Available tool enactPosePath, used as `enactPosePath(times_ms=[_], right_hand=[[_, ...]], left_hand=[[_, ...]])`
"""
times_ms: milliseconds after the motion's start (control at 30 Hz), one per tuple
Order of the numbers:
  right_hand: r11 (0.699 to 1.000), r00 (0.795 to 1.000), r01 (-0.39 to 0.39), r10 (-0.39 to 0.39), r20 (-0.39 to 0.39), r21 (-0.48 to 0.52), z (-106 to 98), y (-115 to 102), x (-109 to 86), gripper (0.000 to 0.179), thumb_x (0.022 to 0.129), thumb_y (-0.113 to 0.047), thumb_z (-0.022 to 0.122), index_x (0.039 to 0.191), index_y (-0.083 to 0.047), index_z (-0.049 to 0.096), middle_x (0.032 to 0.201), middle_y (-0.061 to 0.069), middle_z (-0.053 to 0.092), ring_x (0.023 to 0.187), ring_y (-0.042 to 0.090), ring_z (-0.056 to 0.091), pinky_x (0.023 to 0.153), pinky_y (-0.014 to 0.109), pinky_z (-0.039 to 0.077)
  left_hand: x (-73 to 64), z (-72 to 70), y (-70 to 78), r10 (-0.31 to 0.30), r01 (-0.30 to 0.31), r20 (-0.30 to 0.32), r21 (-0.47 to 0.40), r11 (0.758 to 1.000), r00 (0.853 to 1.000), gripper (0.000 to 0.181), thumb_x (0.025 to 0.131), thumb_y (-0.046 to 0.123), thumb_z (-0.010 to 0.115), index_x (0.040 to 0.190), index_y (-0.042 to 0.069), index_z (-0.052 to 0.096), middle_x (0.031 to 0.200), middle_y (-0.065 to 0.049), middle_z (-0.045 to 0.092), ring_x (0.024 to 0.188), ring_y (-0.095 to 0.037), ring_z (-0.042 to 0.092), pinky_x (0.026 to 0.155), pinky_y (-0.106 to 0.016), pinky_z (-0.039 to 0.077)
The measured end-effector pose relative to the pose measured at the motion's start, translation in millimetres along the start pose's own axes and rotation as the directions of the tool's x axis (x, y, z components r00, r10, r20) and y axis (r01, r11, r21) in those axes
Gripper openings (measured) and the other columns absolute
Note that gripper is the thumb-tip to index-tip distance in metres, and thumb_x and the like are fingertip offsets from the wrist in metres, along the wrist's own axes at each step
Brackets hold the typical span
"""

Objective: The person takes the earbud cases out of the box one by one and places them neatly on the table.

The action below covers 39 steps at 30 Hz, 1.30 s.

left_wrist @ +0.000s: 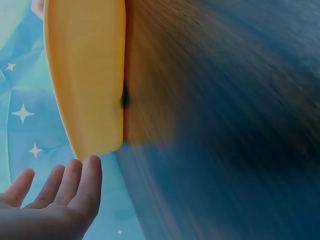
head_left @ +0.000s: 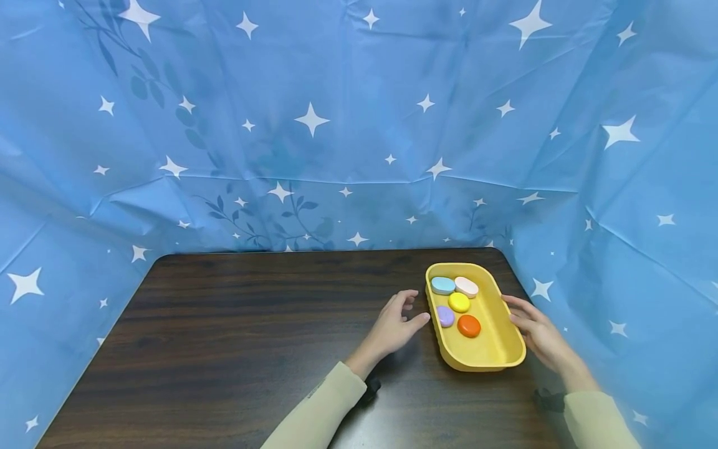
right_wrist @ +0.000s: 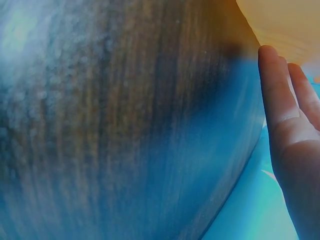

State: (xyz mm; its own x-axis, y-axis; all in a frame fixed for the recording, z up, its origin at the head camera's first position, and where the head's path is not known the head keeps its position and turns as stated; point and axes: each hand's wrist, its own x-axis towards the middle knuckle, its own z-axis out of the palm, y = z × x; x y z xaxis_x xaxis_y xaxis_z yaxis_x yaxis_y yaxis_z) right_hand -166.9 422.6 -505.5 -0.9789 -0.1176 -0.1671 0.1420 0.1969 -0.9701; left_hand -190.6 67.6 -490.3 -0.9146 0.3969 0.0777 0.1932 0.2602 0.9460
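Observation:
A yellow tray (head_left: 496, 343) with rounded corners stands on the right part of the dark table. Inside it lie several smooth rounded pieces: a light blue oval (head_left: 443, 285), a pale pink oval (head_left: 467, 287), a yellow disc (head_left: 459, 302), a purple one (head_left: 445, 316) and an orange-red one (head_left: 469, 325). My left hand (head_left: 392, 327) is held beside the tray's left side, fingers loosely bent and holding nothing. At the opposite side, my right hand (head_left: 541, 333) has its fingertips at the tray wall; in the right wrist view its fingers (right_wrist: 277, 85) look nearly straight.
Dark wood-grain table (head_left: 224, 337) stretches away to the left of the tray. A blue star-patterned cloth (head_left: 359, 125) hangs behind the table and along both sides, close to my right hand.

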Motion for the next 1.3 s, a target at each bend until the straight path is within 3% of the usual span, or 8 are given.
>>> enactPosePath(times_ms=[233,500,700,933,1067,1300], right_hand=[[0.999,0.999,-0.033,0.033,-0.020,-0.020,-0.1,-1.7,0.2,0.056,0.109,-0.026,0.046,0.157,-0.005,0.025,0.139,0.007,0.054,0.109,0.008,0.063,0.088,0.033,0.056],[0.999,1.000,-0.029,0.029,-0.002,0.027,-4.7,-0.2,2.1,0.055,0.108,-0.026,0.049,0.156,-0.008,0.029,0.128,-0.010,0.058,0.109,0.006,0.063,0.088,0.031,0.056],[0.997,1.000,-0.008,0.006,0.031,0.071,-7.1,2.4,2.3,0.049,0.107,-0.021,0.050,0.152,-0.011,0.034,0.125,-0.013,0.060,0.110,0.007,0.063,0.087,0.032,0.056],[0.993,1.000,-0.028,0.027,0.017,0.113,-8.8,4.3,2.7,0.037,0.106,-0.019,0.052,0.142,-0.016,0.043,0.121,-0.011,0.064,0.106,0.010,0.064,0.086,0.032,0.056],[0.985,0.998,0.009,-0.019,0.054,0.171,-8.5,6.1,0.8,0.030,0.106,-0.010,0.048,0.135,-0.015,0.046,0.119,-0.005,0.066,0.104,0.013,0.064,0.086,0.033,0.055],[0.974,0.991,0.055,-0.081,0.111,0.221,-7.4,7.6,-2.3,0.032,0.105,-0.003,0.041,0.136,-0.011,0.045,0.122,-0.002,0.065,0.105,0.015,0.063,0.088,0.033,0.054]], left_hand=[[7.8,9.5,-2.4,0.020,-0.020,-0.004,-0.021,1.000,1.000,0.053,0.097,0.031,0.068,0.142,0.008,0.051,0.136,-0.016,0.055,0.123,-0.025,0.055,0.101,-0.045,0.049],[14.4,19.1,-3.5,-0.006,0.008,0.075,-0.031,0.999,0.997,0.053,0.097,0.029,0.069,0.144,0.012,0.051,0.138,-0.016,0.050,0.125,-0.032,0.051,0.098,-0.039,0.049],[16.6,28.4,-4.7,-0.059,0.062,0.083,-0.034,0.998,0.995,0.056,0.095,0.032,0.071,0.145,0.014,0.051,0.138,-0.009,0.050,0.124,-0.028,0.052,0.098,-0.038,0.048],[16.2,32.4,0.5,-0.066,0.071,0.092,-0.055,0.996,0.994,0.056,0.096,0.032,0.070,0.145,0.013,0.050,0.137,-0.006,0.050,0.124,-0.029,0.054,0.097,-0.035,0.049],[16.1,34.3,2.2,-0.076,0.083,0.096,-0.065,0.994,0.992,0.054,0.096,0.028,0.069,0.144,0.012,0.051,0.136,-0.005,0.051,0.123,-0.028,0.054,0.097,-0.035,0.048],[17.4,38.6,0.8,-0.082,0.085,0.080,-0.039,0.996,0.993,0.050,0.095,0.022,0.070,0.141,0.013,0.053,0.133,-0.004,0.052,0.120,-0.025,0.056,0.097,-0.033,0.049]])
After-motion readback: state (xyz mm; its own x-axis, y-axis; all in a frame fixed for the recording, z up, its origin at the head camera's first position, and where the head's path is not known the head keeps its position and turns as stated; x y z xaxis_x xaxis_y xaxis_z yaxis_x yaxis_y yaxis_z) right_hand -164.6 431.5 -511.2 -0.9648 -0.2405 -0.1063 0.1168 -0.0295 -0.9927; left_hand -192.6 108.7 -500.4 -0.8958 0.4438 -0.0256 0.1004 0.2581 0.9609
